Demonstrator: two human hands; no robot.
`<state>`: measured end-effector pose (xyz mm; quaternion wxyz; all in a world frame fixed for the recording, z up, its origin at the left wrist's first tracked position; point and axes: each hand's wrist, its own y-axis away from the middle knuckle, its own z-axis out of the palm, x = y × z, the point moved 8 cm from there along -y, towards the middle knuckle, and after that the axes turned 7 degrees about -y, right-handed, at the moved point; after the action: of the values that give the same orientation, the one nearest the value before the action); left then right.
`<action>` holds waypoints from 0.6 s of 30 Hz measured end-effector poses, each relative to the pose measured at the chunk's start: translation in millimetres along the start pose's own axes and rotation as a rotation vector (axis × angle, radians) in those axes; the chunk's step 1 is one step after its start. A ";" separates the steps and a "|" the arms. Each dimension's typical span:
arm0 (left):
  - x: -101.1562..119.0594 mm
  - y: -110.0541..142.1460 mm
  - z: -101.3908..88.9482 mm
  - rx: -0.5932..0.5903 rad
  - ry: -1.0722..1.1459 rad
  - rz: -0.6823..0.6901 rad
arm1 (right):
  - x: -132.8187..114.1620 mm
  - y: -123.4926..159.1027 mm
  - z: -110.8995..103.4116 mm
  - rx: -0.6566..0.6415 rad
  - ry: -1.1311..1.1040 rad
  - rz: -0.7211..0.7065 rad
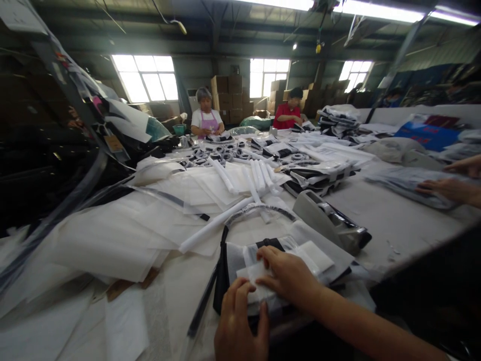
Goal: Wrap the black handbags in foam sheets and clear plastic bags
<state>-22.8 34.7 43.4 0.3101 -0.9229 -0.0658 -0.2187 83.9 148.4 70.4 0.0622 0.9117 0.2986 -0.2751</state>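
Observation:
A black handbag (pixel 221 281) lies on the table before me, partly covered with white wrapping sheets (pixel 246 273) and clear plastic. My left hand (pixel 240 321) is at the bag's near left corner, fingers bent over a white wrapping sheet and thumb at its near edge. Further right, my right hand (pixel 291 278) rests on top of the bag, fingers curled and thumb against the same sheet. Beside its fingers sits a white flat packet (pixel 315 255). The bag's handle (pixel 259 209), wrapped in clear plastic, arches behind it. My hands hide part of the bag's front.
White sheets (pixel 108 240) spread over the left side. White tubes (pixel 225 175) and ring-shaped rolls (pixel 225 154) lie further back. A grey bag (pixel 326 220) stands behind right, near stacked bags (pixel 319 175). A co-worker's hands (pixel 447 188) touch a plastic-wrapped item at right. Two people work across the table.

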 end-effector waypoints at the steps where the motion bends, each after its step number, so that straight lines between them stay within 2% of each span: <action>1: 2.3 -1.1 -1.0 0.004 -0.014 0.039 | -0.9 -2.0 -0.9 0.006 0.004 0.001; 7: 17.3 7.6 5.2 0.012 -0.125 0.443 | -5.2 -13.8 -2.2 -0.018 0.043 0.025; 10: 15.1 11.0 10.6 -0.023 -0.162 0.495 | -7.5 -21.2 -0.9 -0.004 0.043 0.036; 14: 13.6 7.1 13.8 -0.079 -0.242 0.487 | -10.9 -25.8 -1.9 0.043 0.013 0.013; 16: 13.6 5.7 14.3 -0.071 -0.267 0.510 | -7.8 -21.3 -12.5 0.073 -0.031 -0.037; 18: 13.3 6.6 15.8 -0.038 -0.268 0.563 | 6.6 -10.8 -36.5 0.130 -0.075 -0.072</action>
<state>-3.4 38.8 34.4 0.3299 -0.9310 0.1561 -0.0016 99.1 170.7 98.1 0.0042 0.8916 0.3102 -0.3299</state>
